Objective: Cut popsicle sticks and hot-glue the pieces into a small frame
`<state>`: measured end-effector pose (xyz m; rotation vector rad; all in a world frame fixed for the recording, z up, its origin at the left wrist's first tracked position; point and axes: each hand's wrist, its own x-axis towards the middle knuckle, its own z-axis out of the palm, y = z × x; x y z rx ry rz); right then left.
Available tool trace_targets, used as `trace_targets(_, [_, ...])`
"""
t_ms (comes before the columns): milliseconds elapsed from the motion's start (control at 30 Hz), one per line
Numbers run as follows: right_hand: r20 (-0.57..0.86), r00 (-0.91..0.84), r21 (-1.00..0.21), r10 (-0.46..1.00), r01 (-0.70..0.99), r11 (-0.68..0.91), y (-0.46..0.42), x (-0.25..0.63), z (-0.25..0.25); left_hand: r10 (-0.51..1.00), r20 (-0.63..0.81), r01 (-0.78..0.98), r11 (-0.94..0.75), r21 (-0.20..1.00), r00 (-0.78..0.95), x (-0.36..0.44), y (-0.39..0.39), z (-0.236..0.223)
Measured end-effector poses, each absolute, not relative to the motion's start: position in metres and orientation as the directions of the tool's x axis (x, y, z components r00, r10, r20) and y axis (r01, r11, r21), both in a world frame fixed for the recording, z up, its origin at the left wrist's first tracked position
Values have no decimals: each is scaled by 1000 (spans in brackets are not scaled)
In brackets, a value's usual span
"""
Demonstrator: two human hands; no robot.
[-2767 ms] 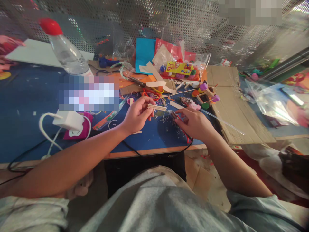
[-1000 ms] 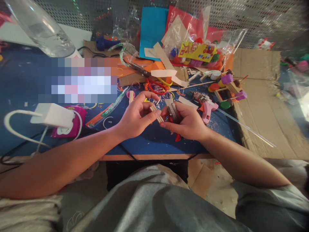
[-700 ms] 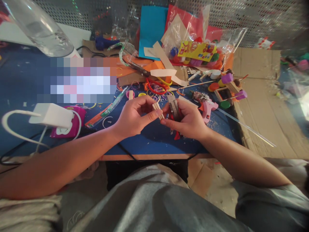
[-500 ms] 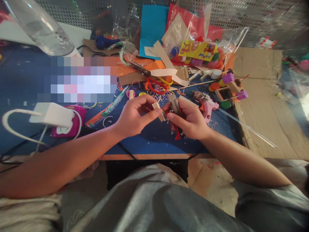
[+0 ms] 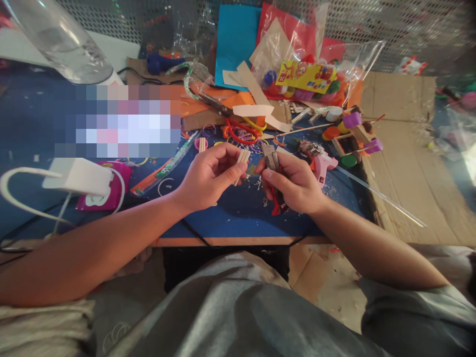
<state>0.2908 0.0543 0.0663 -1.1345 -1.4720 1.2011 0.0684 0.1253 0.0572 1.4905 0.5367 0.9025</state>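
Note:
Between the thumb and fingers of my left hand [image 5: 213, 176] is a small bundle of short wooden sticks [image 5: 243, 157], its ends fanned slightly upward. My right hand [image 5: 295, 181] is closed around a grey metal tool [image 5: 270, 156] with a red part [image 5: 275, 206] hanging below the fingers; its exact kind is not clear. A small gap separates the tool from the sticks. Just beyond my left hand, a pale wooden stick piece [image 5: 202, 145] stands up. A pink glue gun [image 5: 323, 166] lies on the table right of my right hand.
Scissors with red handles [image 5: 241, 134] lie among rubber bands and paper strips. A small wooden cart with purple blocks [image 5: 357, 131] sits by the cardboard [image 5: 409, 163]. A white charger [image 5: 80, 178] and bottle [image 5: 70, 44] are at left. A bag of colored clay [image 5: 305, 79] lies behind.
My left hand has turned the stick bundle more upright. The grey tool in my right hand has shifted slightly right, so the gap between the hands is wider.

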Motion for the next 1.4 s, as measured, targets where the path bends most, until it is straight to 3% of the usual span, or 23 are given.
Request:
trace_targets(200, [87, -138, -983, 987, 151, 108, 54, 289, 67, 780, 227, -176, -151, 973, 583, 68, 125, 56])
trace_targets(400, [85, -209, -993, 974, 64, 100, 54, 294, 66, 789, 267, -190, -192, 963, 554, 69, 126, 54])
trace_targets(733, [128, -179, -973, 976, 171, 158, 54, 293, 65, 787, 268, -198, -187, 962, 556, 69, 127, 53])
trace_targets(1400, [79, -213, -980, 974, 163, 115, 52, 296, 64, 787, 256, -160, -200, 967, 561, 68, 127, 54])
